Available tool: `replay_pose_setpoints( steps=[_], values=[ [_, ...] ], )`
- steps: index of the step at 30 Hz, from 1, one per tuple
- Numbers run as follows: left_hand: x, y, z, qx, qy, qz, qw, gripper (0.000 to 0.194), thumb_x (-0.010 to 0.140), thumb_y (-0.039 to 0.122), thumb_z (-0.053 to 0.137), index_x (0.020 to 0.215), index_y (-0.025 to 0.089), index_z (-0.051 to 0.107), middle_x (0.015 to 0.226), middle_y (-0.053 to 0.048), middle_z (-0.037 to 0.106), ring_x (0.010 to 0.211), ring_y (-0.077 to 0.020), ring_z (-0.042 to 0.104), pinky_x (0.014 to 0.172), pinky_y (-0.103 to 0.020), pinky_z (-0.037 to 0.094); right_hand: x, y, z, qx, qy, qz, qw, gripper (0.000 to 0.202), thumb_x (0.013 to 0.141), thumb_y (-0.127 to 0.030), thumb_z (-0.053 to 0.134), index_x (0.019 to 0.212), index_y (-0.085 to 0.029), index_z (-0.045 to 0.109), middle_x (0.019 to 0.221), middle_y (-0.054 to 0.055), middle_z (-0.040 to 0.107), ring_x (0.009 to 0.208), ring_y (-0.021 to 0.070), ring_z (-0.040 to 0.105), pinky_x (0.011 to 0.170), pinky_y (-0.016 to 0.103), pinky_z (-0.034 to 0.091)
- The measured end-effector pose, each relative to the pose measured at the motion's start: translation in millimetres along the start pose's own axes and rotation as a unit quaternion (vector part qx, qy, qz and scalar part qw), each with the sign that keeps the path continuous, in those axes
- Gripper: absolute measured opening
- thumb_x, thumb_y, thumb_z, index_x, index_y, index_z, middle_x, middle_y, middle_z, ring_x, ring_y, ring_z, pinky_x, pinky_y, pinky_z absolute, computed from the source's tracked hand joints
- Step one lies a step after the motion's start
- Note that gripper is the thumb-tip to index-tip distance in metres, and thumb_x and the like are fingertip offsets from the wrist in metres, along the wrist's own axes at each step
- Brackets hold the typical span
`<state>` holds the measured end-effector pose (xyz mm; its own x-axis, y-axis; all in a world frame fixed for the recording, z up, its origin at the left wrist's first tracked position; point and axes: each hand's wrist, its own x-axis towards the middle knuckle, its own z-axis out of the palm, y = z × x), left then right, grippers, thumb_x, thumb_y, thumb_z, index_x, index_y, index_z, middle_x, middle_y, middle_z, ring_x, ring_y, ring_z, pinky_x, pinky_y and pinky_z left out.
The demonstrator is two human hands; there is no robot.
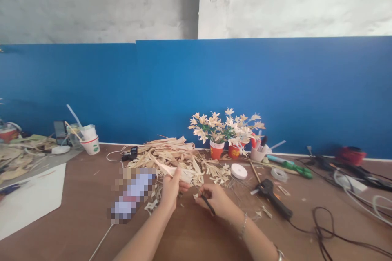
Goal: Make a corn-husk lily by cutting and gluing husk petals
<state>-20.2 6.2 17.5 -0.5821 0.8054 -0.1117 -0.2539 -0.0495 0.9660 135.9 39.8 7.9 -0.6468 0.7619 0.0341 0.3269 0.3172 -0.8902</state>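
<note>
My left hand grips a pale dried husk strip between thumb and fingers, its pointed end sticking up to the left. Close by on the right, my right hand is closed on black-handled scissors, whose thin tip points toward the left hand. The fingers partly hide the scissors, and the blades are hard to make out. Behind both hands spreads a heap of dried husks, with small cut scraps along its right side.
Husk flowers stand in red paper cups at the back. A glue gun with its cord, white tape roll and clear tape roll lie right. A blurred-out phone-like device lies left. A blue partition closes off the back.
</note>
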Motion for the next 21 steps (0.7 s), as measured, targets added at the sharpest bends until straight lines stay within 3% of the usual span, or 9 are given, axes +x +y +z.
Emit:
replay_pose_setpoints(
  steps=[9, 12, 16, 18, 21],
  values=[
    [3.2, 3.5, -4.7, -0.009, 0.005, 0.010, 1.000, 0.034, 0.071, 0.046, 0.061, 0.072, 0.012, 0.057, 0.040, -0.001, 0.059, 0.034, -0.0159, 0.057, 0.032, -0.020, 0.042, -6.8, -13.0, -12.1, 0.091, -0.057, 0.068, 0.992, 0.034, 0.060, -0.045, 0.069, 0.070, -0.016, 0.053, 0.054, -0.006, 0.051, 0.035, 0.0048, 0.041, 0.034, 0.017, 0.028],
    [2.4, 5.6, -4.8, -0.020, 0.006, 0.019, 1.000, 0.035, 0.071, 0.048, 0.061, 0.070, 0.013, 0.055, 0.040, 0.000, 0.059, 0.033, -0.0143, 0.055, 0.031, -0.019, 0.040, -4.7, -13.5, -17.9, 0.162, -0.019, 0.050, 0.985, 0.039, 0.061, -0.047, 0.069, 0.079, -0.017, 0.052, 0.056, -0.005, 0.054, 0.042, 0.0075, 0.046, 0.038, 0.017, 0.029],
    [-6.3, 6.7, 0.0, 0.007, -0.071, 0.016, 0.997, 0.040, 0.068, 0.053, 0.061, 0.068, 0.013, 0.055, 0.039, 0.000, 0.058, 0.029, -0.0123, 0.051, 0.029, -0.019, 0.038, -0.7, -13.8, -15.9, 0.262, 0.080, 0.018, 0.962, 0.047, 0.056, -0.045, 0.073, 0.088, -0.020, 0.049, 0.074, 0.000, 0.060, 0.060, 0.0130, 0.054, 0.051, 0.021, 0.038],
    [-12.4, 6.2, 3.4, 0.021, -0.119, 0.015, 0.993, 0.042, 0.068, 0.054, 0.061, 0.069, 0.013, 0.056, 0.040, -0.001, 0.059, 0.029, -0.0120, 0.051, 0.029, -0.019, 0.038, -0.5, -16.3, -11.2, 0.293, 0.087, 0.008, 0.952, 0.047, 0.053, -0.043, 0.075, 0.086, -0.021, 0.049, 0.077, 0.000, 0.060, 0.064, 0.0145, 0.054, 0.056, 0.024, 0.040],
    [-19.3, 4.4, 7.2, 0.035, -0.160, 0.010, 0.986, 0.043, 0.069, 0.055, 0.060, 0.068, 0.012, 0.056, 0.040, -0.001, 0.058, 0.030, -0.0120, 0.052, 0.029, -0.018, 0.038, -1.0, -20.3, -4.4, 0.304, 0.094, 0.002, 0.948, 0.045, 0.053, -0.041, 0.075, 0.082, -0.020, 0.048, 0.066, -0.003, 0.055, 0.057, 0.0124, 0.049, 0.055, 0.024, 0.038]
  ],
)
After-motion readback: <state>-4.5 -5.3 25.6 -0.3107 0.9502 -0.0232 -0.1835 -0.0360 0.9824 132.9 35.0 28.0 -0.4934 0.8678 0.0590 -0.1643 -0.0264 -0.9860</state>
